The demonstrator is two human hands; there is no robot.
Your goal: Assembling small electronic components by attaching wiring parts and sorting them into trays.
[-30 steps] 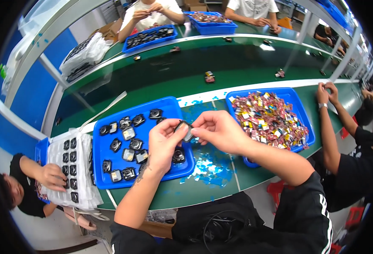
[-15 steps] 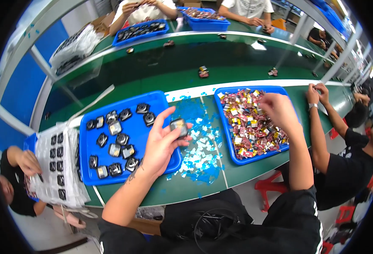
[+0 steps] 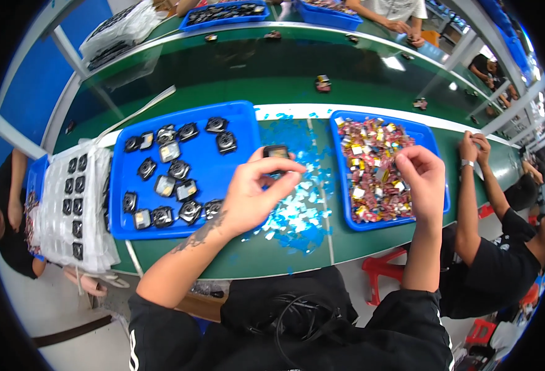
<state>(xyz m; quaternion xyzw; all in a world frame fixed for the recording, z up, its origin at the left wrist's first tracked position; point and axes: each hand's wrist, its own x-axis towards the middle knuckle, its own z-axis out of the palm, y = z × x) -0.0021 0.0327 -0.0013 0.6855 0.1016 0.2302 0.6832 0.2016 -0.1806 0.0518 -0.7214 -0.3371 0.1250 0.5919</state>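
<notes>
My left hand [image 3: 257, 195] holds a small black square part with a lens-like face [image 3: 276, 151] between thumb and fingertips, above the green table between the two blue trays. My right hand [image 3: 419, 179] hovers over the right blue tray [image 3: 436, 145], fingers pinched among the small shiny red and gold pieces [image 3: 371, 170]; whether it grips one is unclear. The left blue tray [image 3: 235, 114] holds several black square parts [image 3: 173, 170]. Torn blue film scraps [image 3: 297, 213] lie between the trays.
White blister trays [image 3: 71, 198] of black parts sit at the far left by a seated person [image 3: 4, 222]. Another person's hands [image 3: 473, 148] work at the right. Behind runs a green conveyor belt [image 3: 272, 71], with more blue trays [image 3: 223, 12] beyond.
My right hand left the part held at centre and moved right over the tray of shiny pieces. My left hand kept the black part, staying near the table's middle.
</notes>
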